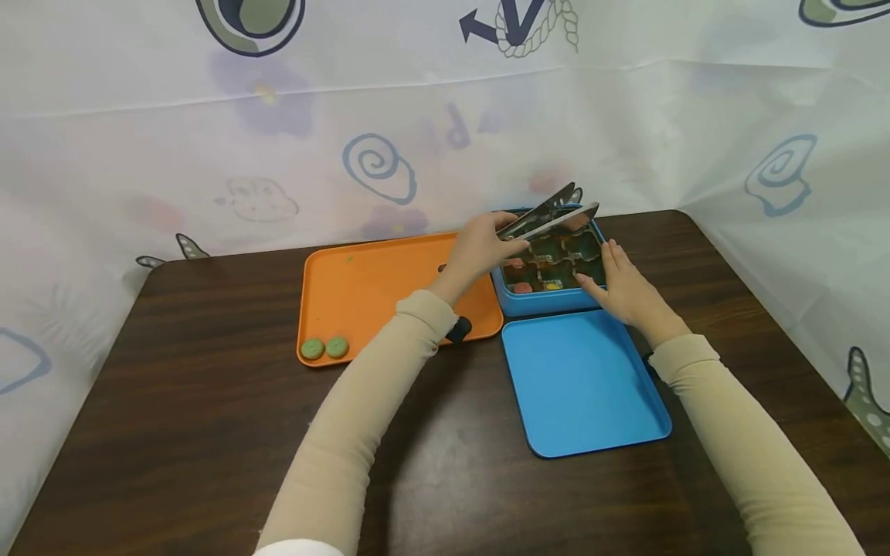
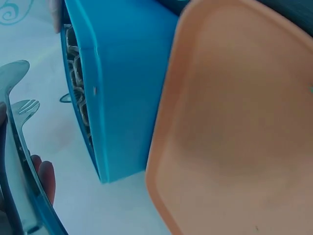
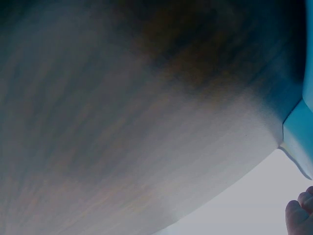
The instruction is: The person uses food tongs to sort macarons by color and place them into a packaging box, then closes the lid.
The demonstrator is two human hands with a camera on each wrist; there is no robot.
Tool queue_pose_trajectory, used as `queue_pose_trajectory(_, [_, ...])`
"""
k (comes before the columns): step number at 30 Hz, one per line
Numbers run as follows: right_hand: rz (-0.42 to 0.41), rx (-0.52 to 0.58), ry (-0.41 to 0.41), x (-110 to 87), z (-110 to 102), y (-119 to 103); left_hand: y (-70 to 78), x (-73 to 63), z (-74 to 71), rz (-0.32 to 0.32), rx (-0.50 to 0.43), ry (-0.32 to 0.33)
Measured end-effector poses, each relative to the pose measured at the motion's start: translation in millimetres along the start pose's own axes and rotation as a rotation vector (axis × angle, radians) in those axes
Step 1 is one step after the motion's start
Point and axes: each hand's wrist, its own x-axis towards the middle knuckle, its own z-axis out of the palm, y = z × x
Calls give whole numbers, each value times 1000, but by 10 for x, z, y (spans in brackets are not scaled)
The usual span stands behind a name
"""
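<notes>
My left hand (image 1: 480,247) grips metal serving tongs (image 1: 538,222) over the blue box (image 1: 549,303). In the left wrist view the tongs (image 2: 19,152) show one spoon-shaped end and one forked end, spread apart with nothing between them. Inside the box sits a dark, divided insert (image 1: 556,249); pink pieces (image 1: 522,288) and a yellow piece (image 1: 552,285) lie in its front compartments. My right hand (image 1: 629,292) rests along the box's right side, its fingers extended and thumb over the rim. Only a few right fingertips (image 3: 297,215) show in the right wrist view.
An orange tray (image 1: 375,293) lies left of the box, with two green round cookies (image 1: 324,348) at its near left corner. In front of the box is a flat blue tray or lid (image 1: 584,386). A patterned white cloth (image 1: 445,177) hangs behind the dark table (image 1: 208,417).
</notes>
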Motion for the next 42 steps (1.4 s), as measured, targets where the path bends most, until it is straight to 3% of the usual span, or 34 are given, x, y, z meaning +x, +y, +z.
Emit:
queue_pose_trajectory(10, [-1,18,16,-21,18,18,-234,-376,-285,-20,-35,-43])
queue_pose_trajectory(21, [-3,20,14,-18,34,4,-575,-963,-658,-35,-80,-94])
queue_pose_trajectory(32, [-8,14,19,-14,6,-12,-1092,-1554,-1213,-112,41,-168])
queue_pose_trajectory(42, [-7,15,16,-4,11,-13,-1493,-1928,-1643,-150,162,-147])
